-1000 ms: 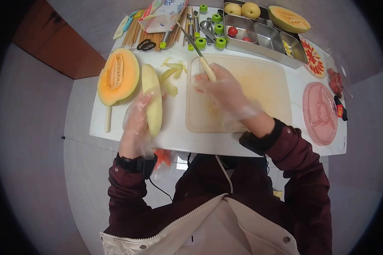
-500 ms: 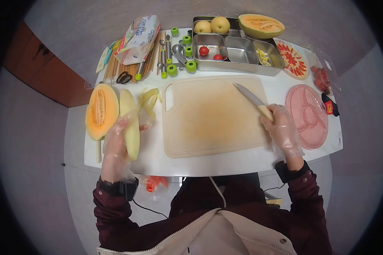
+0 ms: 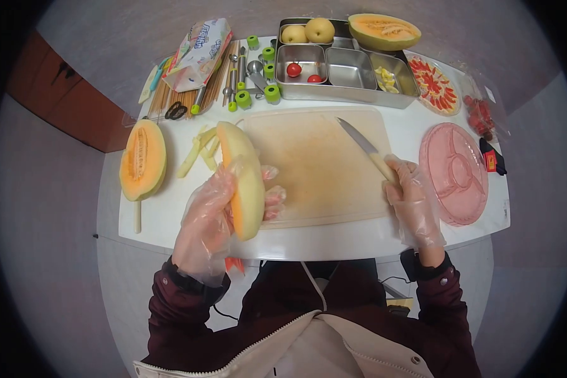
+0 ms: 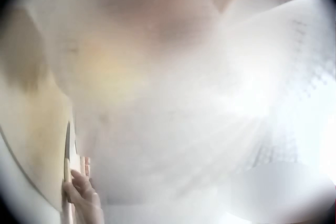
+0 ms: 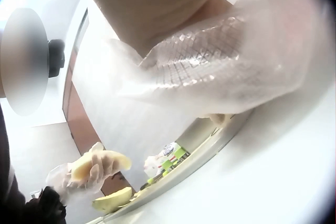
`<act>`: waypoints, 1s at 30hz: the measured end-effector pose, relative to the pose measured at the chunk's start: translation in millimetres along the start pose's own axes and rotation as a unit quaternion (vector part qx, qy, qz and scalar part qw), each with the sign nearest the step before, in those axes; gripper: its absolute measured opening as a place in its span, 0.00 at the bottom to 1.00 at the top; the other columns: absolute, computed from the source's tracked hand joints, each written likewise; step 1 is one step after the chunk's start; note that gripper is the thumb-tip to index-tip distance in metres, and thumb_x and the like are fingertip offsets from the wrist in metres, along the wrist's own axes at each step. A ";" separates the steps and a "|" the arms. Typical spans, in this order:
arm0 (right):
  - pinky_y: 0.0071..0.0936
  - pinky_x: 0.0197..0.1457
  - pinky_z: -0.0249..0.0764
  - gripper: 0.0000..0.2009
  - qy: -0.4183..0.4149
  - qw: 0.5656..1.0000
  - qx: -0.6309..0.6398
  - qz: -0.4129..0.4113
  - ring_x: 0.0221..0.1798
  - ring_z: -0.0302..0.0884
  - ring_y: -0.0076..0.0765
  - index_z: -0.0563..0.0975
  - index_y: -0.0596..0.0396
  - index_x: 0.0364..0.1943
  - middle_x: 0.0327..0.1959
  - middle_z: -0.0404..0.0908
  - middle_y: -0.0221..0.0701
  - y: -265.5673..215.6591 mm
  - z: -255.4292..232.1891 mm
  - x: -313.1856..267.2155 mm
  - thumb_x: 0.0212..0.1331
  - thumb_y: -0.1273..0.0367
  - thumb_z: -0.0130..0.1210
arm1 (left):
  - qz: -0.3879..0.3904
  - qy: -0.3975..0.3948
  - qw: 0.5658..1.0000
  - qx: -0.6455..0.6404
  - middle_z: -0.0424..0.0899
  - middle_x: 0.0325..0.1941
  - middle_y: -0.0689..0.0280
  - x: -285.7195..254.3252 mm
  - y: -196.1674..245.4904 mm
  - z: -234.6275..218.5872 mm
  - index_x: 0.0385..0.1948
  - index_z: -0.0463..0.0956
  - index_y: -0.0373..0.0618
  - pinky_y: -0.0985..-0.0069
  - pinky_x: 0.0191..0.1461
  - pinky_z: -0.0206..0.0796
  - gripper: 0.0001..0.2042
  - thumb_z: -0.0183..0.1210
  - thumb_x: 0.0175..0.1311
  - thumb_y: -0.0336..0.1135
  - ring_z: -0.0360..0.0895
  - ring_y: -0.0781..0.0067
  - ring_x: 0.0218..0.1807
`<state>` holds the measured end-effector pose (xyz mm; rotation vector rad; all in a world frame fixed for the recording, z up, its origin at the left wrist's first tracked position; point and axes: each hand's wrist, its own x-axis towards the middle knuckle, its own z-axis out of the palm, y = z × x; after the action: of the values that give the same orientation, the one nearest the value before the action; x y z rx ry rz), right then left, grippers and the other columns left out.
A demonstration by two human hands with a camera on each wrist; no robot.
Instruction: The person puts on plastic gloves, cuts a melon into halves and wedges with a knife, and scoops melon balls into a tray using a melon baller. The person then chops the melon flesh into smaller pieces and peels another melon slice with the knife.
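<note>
At the far left, a seeded melon half (image 3: pixel 143 160) lies on the white table (image 3: pixel 170 220), a cream handle (image 3: pixel 137 217) poking out from under its near end. Pale peel strips (image 3: pixel 198 151) lie just beside it. Next comes the left hand (image 3: pixel 209 214), in a clear plastic glove, its fingers clasped round a peeled melon piece (image 3: pixel 252 189), with fingertips showing past the right side. The piece is held over the left part of the cutting board (image 3: pixel 315 170), its orange cut face turned left. Farther right, the gloved right hand (image 3: pixel 416 201) curls its fingers round the handle of a knife (image 3: pixel 377 159), whose blade slants away and leftward over the board; whether it touches, I cannot tell. A pink divided tray (image 3: pixel 429 157) sits just right of that hand.
</note>
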<state>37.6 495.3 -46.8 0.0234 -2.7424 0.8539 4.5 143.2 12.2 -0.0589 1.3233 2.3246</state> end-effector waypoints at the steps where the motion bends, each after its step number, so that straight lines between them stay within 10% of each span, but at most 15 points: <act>1: 0.43 0.58 0.76 0.24 0.000 1.000 0.003 -0.003 0.54 0.80 0.55 0.77 0.60 0.61 0.52 0.82 0.47 -1.6 -0.8 -2.0 0.57 0.78 0.62 | 0.000 -0.010 1.000 -0.003 0.78 0.60 0.54 2.7 -4.0 0.6 0.73 0.60 0.44 0.60 0.56 0.74 0.30 0.56 0.78 0.50 0.79 0.60 0.50; 9: 0.38 0.64 0.76 0.25 0.027 0.998 -0.053 -0.036 0.60 0.79 0.54 0.77 0.56 0.63 0.59 0.81 0.46 -25.3 -18.5 -18.7 0.58 0.78 0.63 | 0.050 -0.026 0.994 0.095 0.81 0.58 0.53 7.0 -24.0 12.7 0.68 0.62 0.43 0.62 0.52 0.74 0.27 0.62 0.70 0.34 0.81 0.60 0.47; 17: 0.38 0.67 0.74 0.29 0.036 0.999 0.016 -0.033 0.63 0.78 0.51 0.77 0.53 0.65 0.63 0.80 0.42 -36.0 -16.4 -24.7 0.54 0.78 0.67 | 0.097 -0.107 0.989 -0.015 0.82 0.52 0.51 -4.3 -19.1 13.9 0.78 0.51 0.39 0.68 0.43 0.75 0.39 0.50 0.77 0.58 0.79 0.65 0.36; 30: 0.39 0.60 0.76 0.20 0.055 0.998 -0.034 0.023 0.55 0.82 0.48 0.84 0.55 0.53 0.51 0.85 0.40 -62.5 -45.8 -19.8 0.53 0.74 0.69 | 0.085 -0.014 0.991 -0.098 0.80 0.60 0.50 -14.7 -16.8 -9.3 0.69 0.65 0.42 0.64 0.57 0.72 0.28 0.40 0.84 0.57 0.79 0.60 0.53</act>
<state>74.0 468.0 19.1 -0.0977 -2.6766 0.7503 22.9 137.4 -2.5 0.0252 1.1216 2.5846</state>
